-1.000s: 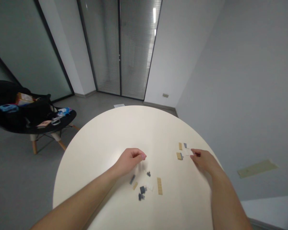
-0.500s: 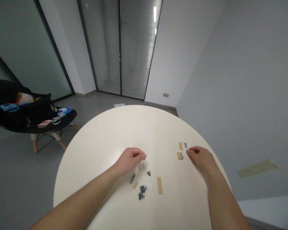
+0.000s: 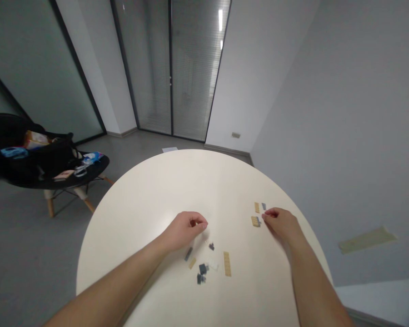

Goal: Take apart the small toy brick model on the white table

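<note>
I see the left hand (image 3: 183,231) curled over the counter (image 3: 207,181), the right hand (image 3: 281,225) pinched beside a tan brick (image 3: 255,221); neither grip is readable from here.

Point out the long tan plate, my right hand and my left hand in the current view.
Long tan plate (image 3: 226,264): head view, middle of its top face.
Right hand (image 3: 282,225): head view, back of the hand.
Left hand (image 3: 183,231): head view, back of the hand.
</note>
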`<state>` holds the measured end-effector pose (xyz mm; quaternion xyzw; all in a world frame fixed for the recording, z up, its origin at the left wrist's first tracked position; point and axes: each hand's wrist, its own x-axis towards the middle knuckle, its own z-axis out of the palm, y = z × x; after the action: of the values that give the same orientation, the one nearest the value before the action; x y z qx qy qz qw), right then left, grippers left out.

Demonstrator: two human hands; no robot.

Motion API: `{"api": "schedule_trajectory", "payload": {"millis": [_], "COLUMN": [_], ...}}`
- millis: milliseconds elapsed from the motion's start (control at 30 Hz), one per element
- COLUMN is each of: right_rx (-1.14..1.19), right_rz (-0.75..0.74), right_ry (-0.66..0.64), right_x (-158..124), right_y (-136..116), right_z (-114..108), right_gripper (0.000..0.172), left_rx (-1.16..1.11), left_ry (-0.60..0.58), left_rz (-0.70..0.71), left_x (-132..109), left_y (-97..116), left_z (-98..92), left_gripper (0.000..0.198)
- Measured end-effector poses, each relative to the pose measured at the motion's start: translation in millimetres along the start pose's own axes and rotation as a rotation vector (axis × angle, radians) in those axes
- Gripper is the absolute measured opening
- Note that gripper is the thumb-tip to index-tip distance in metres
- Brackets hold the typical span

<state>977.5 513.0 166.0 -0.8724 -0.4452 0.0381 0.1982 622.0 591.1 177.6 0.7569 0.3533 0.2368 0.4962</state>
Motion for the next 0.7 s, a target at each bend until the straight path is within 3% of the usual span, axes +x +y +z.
{"api": "schedule_trajectory", "payload": {"millis": [100, 233, 333, 433, 567, 700], "right_rx": [-0.028, -0.066, -0.072, -0.049, 0.050, 0.175], "right_rz": [0.040, 0.070, 0.071, 0.049, -0.055, -0.137], "right_ry": [-0.011, -0.032, -0.036, 0.018, 0.166, 0.194], "right_x": [-1.1, -2.3, -3.9, -7.1, -13.3, -19.8], "right_y": [-4.8, -7.7, -7.9, -10.4, -20.5, -36.5], "right_z": [-2.3, -3.9, -4.8, -6.9, -10.4, -9.5], "right_gripper": [0.018, 0.018, 0.020, 0.023, 0.029, 0.034], "left_rx": [0.114, 0.247, 0.350, 0.443, 0.540, 0.530], "left_ry": [-0.067, -0.336, -0.462, -0.462, -0.481, -0.471], "left_rz": [0.013, 0.005, -0.009, -0.016, -0.062, -0.058], "left_x": [-2.7, -10.6, -16.5, -19.0, -17.2, -14.5], "left_y": [3.9, 6.4, 5.5, 7.7, 14.8, 18.8], "left_z": [-9.7, -31.1, -40.8, -39.8, -33.6, -31.9], "left_gripper": [0.023, 0.016, 0.032, 0.041, 0.031, 0.030]}}
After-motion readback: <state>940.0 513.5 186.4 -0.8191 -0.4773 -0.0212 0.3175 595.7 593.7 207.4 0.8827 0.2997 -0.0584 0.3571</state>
